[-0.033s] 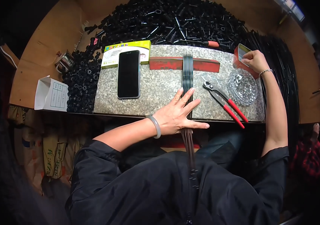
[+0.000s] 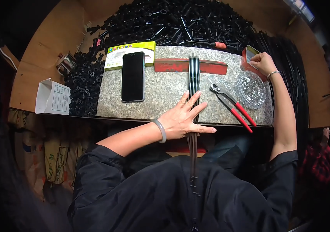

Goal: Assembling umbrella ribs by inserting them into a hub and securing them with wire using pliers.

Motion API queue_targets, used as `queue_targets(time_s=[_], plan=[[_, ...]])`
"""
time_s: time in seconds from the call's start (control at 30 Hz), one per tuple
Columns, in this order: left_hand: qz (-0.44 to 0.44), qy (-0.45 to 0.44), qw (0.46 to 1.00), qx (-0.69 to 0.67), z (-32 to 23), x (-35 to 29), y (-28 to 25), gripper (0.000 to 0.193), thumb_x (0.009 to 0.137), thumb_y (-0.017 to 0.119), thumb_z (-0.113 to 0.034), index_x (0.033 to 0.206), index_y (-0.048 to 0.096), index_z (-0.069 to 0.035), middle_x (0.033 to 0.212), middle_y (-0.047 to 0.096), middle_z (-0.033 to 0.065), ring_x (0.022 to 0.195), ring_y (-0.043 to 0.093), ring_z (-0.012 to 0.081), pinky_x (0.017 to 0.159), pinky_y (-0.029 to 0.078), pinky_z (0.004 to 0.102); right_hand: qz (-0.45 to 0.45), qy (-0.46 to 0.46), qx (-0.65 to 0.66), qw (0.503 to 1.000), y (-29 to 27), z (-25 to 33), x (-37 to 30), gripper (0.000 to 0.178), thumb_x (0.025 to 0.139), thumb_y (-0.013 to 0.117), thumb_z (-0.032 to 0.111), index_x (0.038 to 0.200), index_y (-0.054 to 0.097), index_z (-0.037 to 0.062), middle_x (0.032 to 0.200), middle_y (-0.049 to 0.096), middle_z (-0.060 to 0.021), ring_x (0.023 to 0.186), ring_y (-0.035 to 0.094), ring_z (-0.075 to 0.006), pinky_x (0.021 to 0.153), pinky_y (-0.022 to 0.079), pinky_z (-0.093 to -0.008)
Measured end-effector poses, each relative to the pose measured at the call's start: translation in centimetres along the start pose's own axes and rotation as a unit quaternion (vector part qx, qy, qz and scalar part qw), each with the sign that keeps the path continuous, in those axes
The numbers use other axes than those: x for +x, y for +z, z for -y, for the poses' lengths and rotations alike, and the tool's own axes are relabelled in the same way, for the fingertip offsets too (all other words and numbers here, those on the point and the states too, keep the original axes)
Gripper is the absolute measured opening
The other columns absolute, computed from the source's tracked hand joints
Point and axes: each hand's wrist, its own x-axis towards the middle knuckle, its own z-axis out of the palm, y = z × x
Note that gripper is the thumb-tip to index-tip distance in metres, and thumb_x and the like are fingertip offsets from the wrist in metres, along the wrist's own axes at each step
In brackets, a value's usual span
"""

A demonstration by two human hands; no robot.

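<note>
Rods lying across the red bar are being covered by the left hand, fingers spread; their near ends are being shifted slightly leftward, alignment apparently being kept. The tin is being reached into by the right hand, whose grasp cannot be told.

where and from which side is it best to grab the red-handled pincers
Probably by both red handles, from the near right, with the right hand: the pincers lie black head away, their spread handles angling toward the person, and one tip seems to pass the near edge of the tabletop.
</note>
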Motion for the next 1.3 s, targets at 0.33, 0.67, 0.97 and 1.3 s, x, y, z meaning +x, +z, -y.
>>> queue_targets(time_s=[0.33,0.67,0.97,1.3], plan=[[-0.015,0.003,1.0,0.009,0.1,-0.3,0.7,0.062,0.082,0.056,-0.026,0.132,0.033,-0.054,0.138,0.033,0.021,0.131,0.024,0.0495,0.1,0.024,0.0679,-0.16,-0.103,-0.08,0.979,-0.9,0.8,-0.8,0.014,0.083,0.062,0.015,0.088,0.066,0.0032,0.085,0.066,-0.0125,0.079,0.062,-0.0269,0.072,0.049,-0.0324],[-0.005,0.006,1.0,0.028,0.1,-0.2,0.5,0.066,0.082,0.05,-0.016,0.135,0.032,-0.051,0.142,0.03,0.0242,0.132,0.024,0.0503,0.101,0.023,0.0679,-0.019,-0.204,0.061,0.977,6.3,11.8,-1.7,0.017,0.083,0.064,0.019,0.092,0.068,0.0045,0.083,0.062,-0.0133,0.074,0.06,-0.0242,0.07,0.048,-0.0327],[-0.012,0.001,0.999,0.037,0.1,-0.4,0.6,0.066,0.082,0.049,-0.017,0.135,0.031,-0.051,0.142,0.03,0.0241,0.131,0.026,0.05,0.1,0.024,0.0678,0.018,-0.18,0.122,0.976,7.8,12.9,-1.4,0.019,0.083,0.063,0.018,0.095,0.069,0.0041,0.083,0.064,-0.0136,0.078,0.063,-0.0232,0.073,0.048,-0.0317],[-0.014,0.0,0.999,0.03,0.1,-0.4,0.6,0.067,0.081,0.051,-0.016,0.135,0.032,-0.051,0.142,0.03,0.0238,0.131,0.026,0.0502,0.101,0.024,0.0673,0.025,-0.179,0.118,0.976,8.0,12.7,-1.1,0.019,0.084,0.063,0.018,0.094,0.068,0.0032,0.083,0.063,-0.0128,0.076,0.062,-0.0219,0.072,0.048,-0.0318]])
